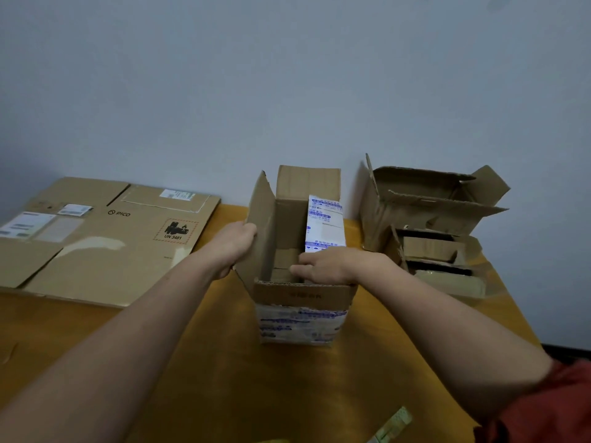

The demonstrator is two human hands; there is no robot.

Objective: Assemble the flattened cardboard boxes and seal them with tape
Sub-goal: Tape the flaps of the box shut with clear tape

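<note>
A small cardboard box (300,295) with blue-and-white printed tape stands upright in the middle of the wooden table (208,378), its top flaps open. My left hand (238,239) grips the box's raised left flap at its outer edge. My right hand (323,266) reaches into the open top from the right and presses its fingers on an inner flap. A large flattened box (105,241) with a PICO logo and a UN 3481 label lies at the left. No tape roll is in sight.
Two opened, torn boxes stand at the right: a bigger one (425,203) against the wall and a smaller one (438,260) in front of it. A pale paper strip (391,426) lies at the table's near edge. The grey wall runs close behind.
</note>
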